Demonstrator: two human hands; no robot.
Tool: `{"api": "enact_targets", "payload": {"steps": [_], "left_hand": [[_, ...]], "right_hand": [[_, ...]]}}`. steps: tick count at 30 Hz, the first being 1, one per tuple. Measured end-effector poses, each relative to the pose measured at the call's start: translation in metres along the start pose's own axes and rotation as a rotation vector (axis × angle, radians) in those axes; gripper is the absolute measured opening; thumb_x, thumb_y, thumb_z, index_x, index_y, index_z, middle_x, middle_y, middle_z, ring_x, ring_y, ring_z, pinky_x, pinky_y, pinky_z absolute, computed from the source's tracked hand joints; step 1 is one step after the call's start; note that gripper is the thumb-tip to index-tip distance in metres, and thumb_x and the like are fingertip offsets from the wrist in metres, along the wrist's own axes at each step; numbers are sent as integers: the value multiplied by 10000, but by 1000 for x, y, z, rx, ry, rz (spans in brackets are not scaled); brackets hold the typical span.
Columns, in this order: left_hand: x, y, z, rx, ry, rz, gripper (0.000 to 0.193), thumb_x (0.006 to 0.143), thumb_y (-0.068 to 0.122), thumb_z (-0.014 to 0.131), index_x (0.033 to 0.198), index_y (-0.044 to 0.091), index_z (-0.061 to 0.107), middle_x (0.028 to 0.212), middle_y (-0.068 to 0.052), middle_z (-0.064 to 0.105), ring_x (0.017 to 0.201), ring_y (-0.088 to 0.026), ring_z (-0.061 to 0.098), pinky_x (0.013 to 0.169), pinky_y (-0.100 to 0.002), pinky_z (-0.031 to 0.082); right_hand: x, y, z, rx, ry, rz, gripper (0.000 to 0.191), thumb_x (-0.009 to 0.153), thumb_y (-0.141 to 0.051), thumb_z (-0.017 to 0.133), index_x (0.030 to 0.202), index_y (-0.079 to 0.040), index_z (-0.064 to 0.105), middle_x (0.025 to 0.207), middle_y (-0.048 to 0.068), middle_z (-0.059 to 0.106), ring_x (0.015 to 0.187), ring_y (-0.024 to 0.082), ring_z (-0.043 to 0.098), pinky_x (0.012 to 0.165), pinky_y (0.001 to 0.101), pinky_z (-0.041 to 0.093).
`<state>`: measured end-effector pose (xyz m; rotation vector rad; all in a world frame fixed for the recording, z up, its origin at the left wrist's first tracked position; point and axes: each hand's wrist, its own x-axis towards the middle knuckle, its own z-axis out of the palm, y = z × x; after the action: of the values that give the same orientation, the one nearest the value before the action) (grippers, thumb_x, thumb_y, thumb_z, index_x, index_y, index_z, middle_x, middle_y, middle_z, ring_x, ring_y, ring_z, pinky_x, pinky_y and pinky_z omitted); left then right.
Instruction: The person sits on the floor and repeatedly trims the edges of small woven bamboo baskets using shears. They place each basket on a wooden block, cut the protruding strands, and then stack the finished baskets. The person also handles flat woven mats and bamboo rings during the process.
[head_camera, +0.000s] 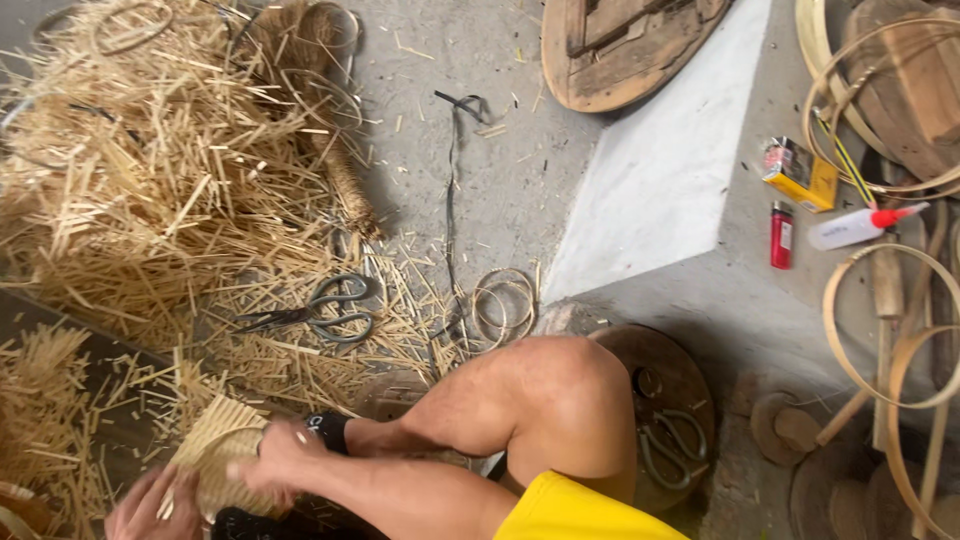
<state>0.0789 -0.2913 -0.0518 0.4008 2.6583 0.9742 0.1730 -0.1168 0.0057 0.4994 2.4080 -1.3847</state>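
Down at the bottom left, both hands are on the work. The right hand (275, 462) sits on top, its grip folded over the upper edge of a small woven bamboo piece (215, 440), fingers curled and clamped on it. The left hand (150, 510) comes in from below, partly cut off by the frame edge, fingers spread against the lower side of the same piece; whether that grip is fully clamped or only bracing, I cannot tell. So the piece lies between the two, just left of the right hand and above the left, with the right hand the nearer one on its rim. Its long axis runs tilted, lower left to upper right. It looks pale straw-coloured, close-set flat strips fanned like ribs, curving into a shallow basket form. Out past it, a pair of dark scissors (320, 308) lies on the floor among a pile of bamboo offcuts (150, 180), well apart from both hands. A bent knee (545, 395) rises just right.
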Motion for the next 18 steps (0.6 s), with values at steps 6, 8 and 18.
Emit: {"api": "enact_targets", "payload": {"steps": [6, 8, 18], "left_hand": [[15, 6, 26, -195, -50, 11, 320, 1119, 325, 692, 1232, 29, 737, 974, -234, 719, 890, -278, 715, 775, -393, 581], [14, 0, 35, -95, 79, 51, 304, 1128, 296, 688, 1205, 12, 761, 1058, -237, 692, 902, -291, 704, 800, -403, 584], [5, -12, 40, -201, 190, 211, 205, 1116, 170, 735, 1214, -9, 757, 1158, -225, 676, 1028, -279, 699, 869, -336, 588]], "right_hand": [[-47, 8, 44, 233, -124, 332, 348, 807, -312, 822, 944, -1, 746, 977, 184, 741, 917, 306, 721, 815, 404, 570], [-49, 13, 47, 292, -107, 434, 365, 821, -317, 820, 955, 13, 735, 990, 195, 734, 931, 314, 715, 823, 406, 566], [-32, 19, 59, 448, 17, 662, 458, 887, -339, 810, 1010, 82, 680, 1059, 254, 697, 1000, 358, 684, 860, 415, 545]]}}
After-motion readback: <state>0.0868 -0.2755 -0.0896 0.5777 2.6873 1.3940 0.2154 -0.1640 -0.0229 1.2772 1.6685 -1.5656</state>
